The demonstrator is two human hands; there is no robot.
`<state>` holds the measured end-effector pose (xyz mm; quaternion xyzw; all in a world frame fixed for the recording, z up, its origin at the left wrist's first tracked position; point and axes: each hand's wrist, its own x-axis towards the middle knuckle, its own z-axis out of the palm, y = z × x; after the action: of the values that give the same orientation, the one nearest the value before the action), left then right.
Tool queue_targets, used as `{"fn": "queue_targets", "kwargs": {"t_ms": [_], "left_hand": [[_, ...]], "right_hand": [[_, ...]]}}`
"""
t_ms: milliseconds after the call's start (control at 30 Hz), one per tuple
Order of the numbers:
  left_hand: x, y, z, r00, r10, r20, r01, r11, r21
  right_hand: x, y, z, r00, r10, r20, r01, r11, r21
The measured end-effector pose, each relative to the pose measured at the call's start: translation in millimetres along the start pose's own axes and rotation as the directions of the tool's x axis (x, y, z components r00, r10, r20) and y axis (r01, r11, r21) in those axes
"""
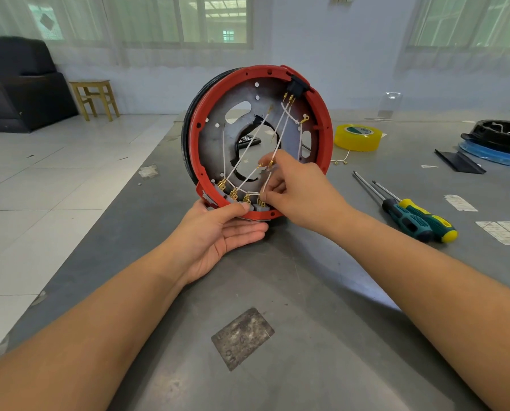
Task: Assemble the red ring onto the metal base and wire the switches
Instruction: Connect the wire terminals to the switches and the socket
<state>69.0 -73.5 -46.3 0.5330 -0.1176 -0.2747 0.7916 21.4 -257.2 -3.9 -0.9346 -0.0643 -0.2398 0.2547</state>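
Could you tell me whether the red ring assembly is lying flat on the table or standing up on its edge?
Standing on edge. The red ring faces the camera, its lower rim propped at the table by the left hand; the right hand pinches a white wire.

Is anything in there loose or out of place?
Yes. Inside the red ring, two white wires end in brass terminals attached to nothing, near the black switch. A spare wire lies on the table by the yellow tape.
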Motion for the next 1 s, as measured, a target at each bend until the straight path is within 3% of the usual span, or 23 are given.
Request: {"fn": "queue_targets", "kwargs": {"t_ms": [100, 233, 333, 500, 1000], "left_hand": [[0.3, -0.1, -0.7, 1.000, -0.006, 0.014, 0.006, 1.000, 0.001], [0.3, 0.1, -1.4, 1.000, -0.004, 0.023, 0.004, 1.000, -0.009], [0.7, 0.0, -1.9, 0.999, -0.003, 0.034, 0.004, 1.000, -0.016], [2.0, -0.1, -3.4, 1.000, -0.009, 0.030, 0.010, 0.999, -0.050], [1.3, -2.0, -3.2, 1.000, 0.013, -0.001, -0.013, 0.999, -0.052]], "right_hand": [[-12.4, -0.6, 5.9, 0.992, -0.076, -0.104, 0.069, 0.995, -0.071], [-27.4, 3.1, 15.0, 0.929, -0.223, -0.294, 0.118, 0.934, -0.337], [-31.1, 7.9, 19.7, 0.906, -0.248, -0.342, 0.114, 0.923, -0.366], [-33.3, 13.2, 23.2, 0.884, -0.333, -0.328, 0.149, 0.866, -0.478], [-32.1, 5.9, 33.8, 0.929, -0.305, -0.211, 0.191, 0.881, -0.433]]}}
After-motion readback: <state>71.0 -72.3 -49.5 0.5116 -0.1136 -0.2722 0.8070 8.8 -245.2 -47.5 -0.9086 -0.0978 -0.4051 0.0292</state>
